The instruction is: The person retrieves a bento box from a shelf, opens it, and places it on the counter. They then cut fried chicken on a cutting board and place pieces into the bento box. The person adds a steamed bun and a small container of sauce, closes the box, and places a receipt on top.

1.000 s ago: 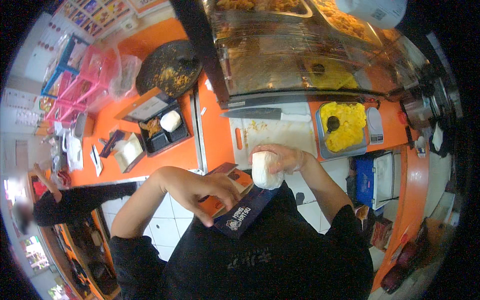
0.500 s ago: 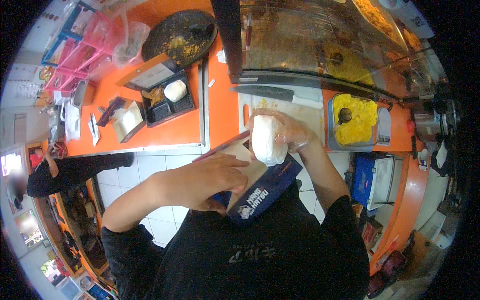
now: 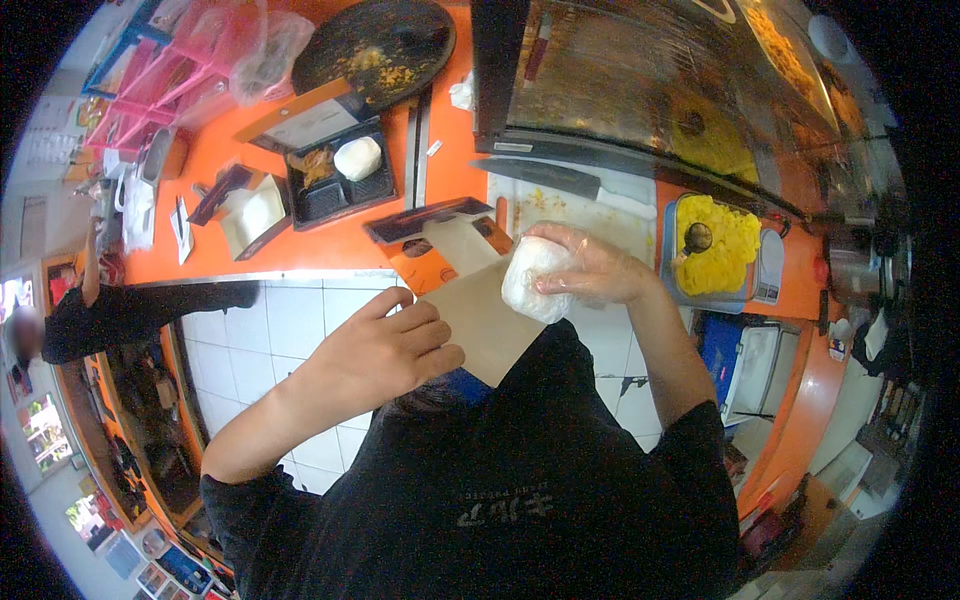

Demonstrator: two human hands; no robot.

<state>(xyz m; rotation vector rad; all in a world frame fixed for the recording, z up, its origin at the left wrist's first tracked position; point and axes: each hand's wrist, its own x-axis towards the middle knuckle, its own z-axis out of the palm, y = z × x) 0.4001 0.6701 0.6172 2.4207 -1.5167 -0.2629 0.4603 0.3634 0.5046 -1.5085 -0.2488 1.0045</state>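
Note:
My right hand (image 3: 595, 268), in a clear plastic glove, grips a rounded white paper-wrapped bundle (image 3: 532, 285) just above the right side of an unfolded cardboard food box (image 3: 478, 325). The box tilts in front of my chest, its cream inside facing up and its orange and dark printed flap pointing to the counter. My left hand (image 3: 395, 345) has its fingers curled at the box's left edge; the thumb is hidden. On the counter, a black compartment tray (image 3: 345, 200) holds a similar white bundle (image 3: 357, 158) and a brown piece of food (image 3: 315, 167).
A second small box (image 3: 252, 218) stands open left of the tray. A large knife (image 3: 550, 177) lies on the white cutting board (image 3: 525, 207). Right of it sits a container of yellow food (image 3: 720, 245) with a scoop. A dark round pan (image 3: 375, 50) is behind; another person (image 3: 120, 310) is far left.
The box has turned over to show its cream inside, and its printed flap has swung toward the counter. My right hand has shifted slightly right with the bundle, which is tilted differently.

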